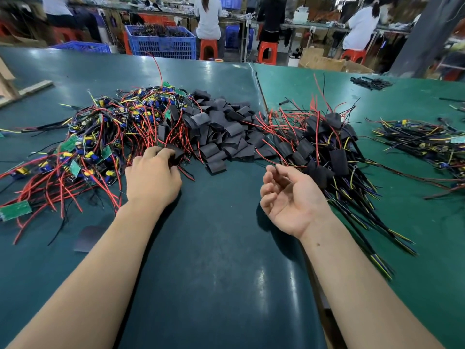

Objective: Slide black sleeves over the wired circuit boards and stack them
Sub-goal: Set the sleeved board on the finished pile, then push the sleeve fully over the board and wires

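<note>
A worker's hands are reaching between heaps of wired boards and black sleeves on a factory desk.

The left hand is lying knuckles-up with its fingers curling into the red and black wires at the edge of the tangled heap of bare green circuit boards, apparently picking out the next board; what it is gripping is hidden. The right hand is hanging palm-up, loosely curled and holding nothing, seemingly waiting to take a piece. The loose pile of flat black sleeves is sitting between them, within easy reach, and the stack of sleeved boards is lying just beyond the right hand. The dark green matted desk is carrying it all, while seated workers are facing benches behind blue plastic crates.
</note>
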